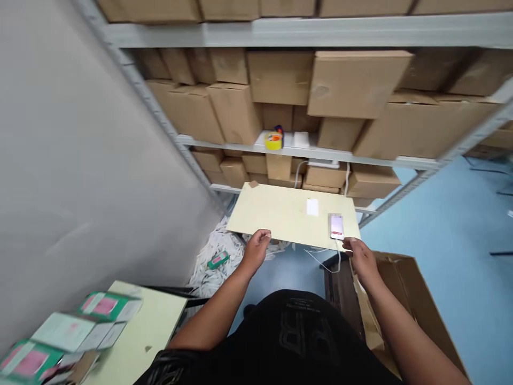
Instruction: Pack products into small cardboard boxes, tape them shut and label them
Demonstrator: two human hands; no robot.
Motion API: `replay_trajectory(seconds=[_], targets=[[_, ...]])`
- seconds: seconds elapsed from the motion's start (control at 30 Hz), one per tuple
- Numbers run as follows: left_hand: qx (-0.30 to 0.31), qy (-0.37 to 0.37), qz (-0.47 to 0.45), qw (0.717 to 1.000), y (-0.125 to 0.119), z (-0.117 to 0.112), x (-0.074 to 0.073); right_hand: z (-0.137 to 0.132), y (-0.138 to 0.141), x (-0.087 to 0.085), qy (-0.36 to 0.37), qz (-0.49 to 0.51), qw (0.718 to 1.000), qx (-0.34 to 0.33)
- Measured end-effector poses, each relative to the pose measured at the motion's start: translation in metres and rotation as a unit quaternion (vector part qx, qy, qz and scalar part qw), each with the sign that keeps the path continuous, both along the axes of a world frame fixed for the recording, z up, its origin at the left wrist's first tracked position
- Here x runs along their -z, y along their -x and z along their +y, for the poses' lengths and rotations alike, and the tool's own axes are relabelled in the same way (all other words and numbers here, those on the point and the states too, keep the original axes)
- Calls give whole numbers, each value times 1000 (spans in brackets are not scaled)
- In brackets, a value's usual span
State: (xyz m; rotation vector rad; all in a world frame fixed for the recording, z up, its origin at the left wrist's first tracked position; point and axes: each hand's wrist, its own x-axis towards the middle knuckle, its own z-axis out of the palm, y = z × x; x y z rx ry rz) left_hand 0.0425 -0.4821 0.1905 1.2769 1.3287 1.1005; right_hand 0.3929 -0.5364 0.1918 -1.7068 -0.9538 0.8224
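Observation:
Both my hands grip the near edge of a pale yellow board [280, 214] held out in front of me. My left hand [256, 248] is curled over the edge at its left part. My right hand [358, 254] is closed on the edge at the right corner. On the board lie a phone with a lit pink and white screen [336, 227] and a small white card [312, 207]. A white cable [326, 262] hangs from the phone below the board, between my hands.
Metal shelving [312, 152] full of cardboard boxes stands behind the board, with a yellow tape roll [273, 140] on it. An open cardboard box [404, 299] is at my right. Green and pink packets [72, 331] lie on a table at lower left, paper scraps [216, 256] on the floor.

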Motion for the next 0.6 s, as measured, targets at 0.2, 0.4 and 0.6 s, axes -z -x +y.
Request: replay_trajectory(seconds=[0.2,0.4,0.6], targets=[[-84,-2,-3,996,122,-28,11,39,119,7,-19,11,997,-79],[-162,14,0,987,212,-55,26,60,224,12,-8,-6,984,-177],[-256,34,-19,966,256,-88,40,98,286,22,38,-32,958,-282]])
